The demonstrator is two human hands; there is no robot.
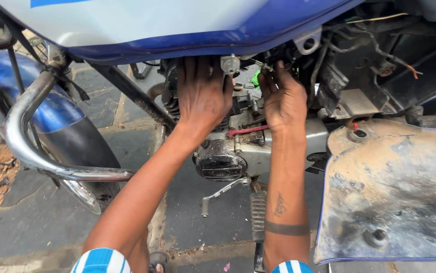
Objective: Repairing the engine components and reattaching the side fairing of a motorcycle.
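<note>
Motorcycle engine seen from above, rider's side, with the seat and side cover off. Both of the person's hands reach in under the blue fuel tank (177,25). The left hand (202,96) lies palm down against the top of the engine (243,146), fingers spread and extended up behind the tank edge; whether they grip anything there cannot be told. The right hand (283,101) is partly closed, its fingertips pinching a small metal fitting (266,65) just beside the tank's lower rim, near a tangle of wiring (375,45) to the right. A red lead (245,131) runs across the engine between the two wrists. Below lie the round crankcase cover (220,162) and the gear lever (223,192); a chrome crash guard (30,136) curves at left, a dusty side panel (395,197) at right. Judged step: work on a small part at the engine top, left hand bracing. Any further move calls for fine fingertip control in a cramped, half-hidden space.
</note>
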